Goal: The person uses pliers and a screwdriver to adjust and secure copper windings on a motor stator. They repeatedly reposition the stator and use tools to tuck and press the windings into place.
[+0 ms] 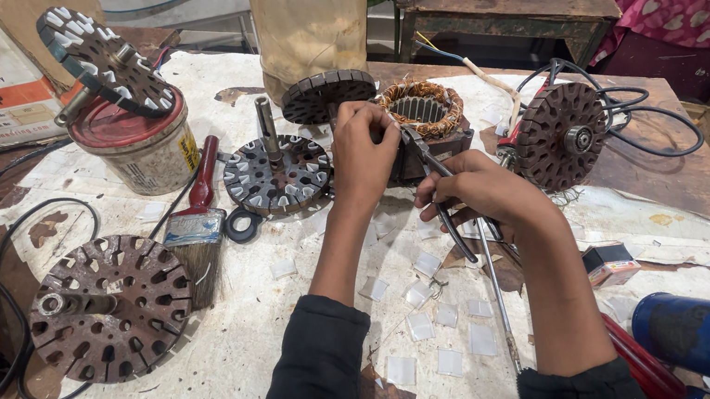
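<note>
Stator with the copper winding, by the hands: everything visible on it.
The stator is a dark, blocky metal core with a ring of orange-brown copper winding on top and a slotted bore in the middle. It sits upright on the paper-covered table, behind both hands. The left hand rests against its left side; the right hand holds pliers whose tip reaches its front edge. Its lower part is hidden.
</note>
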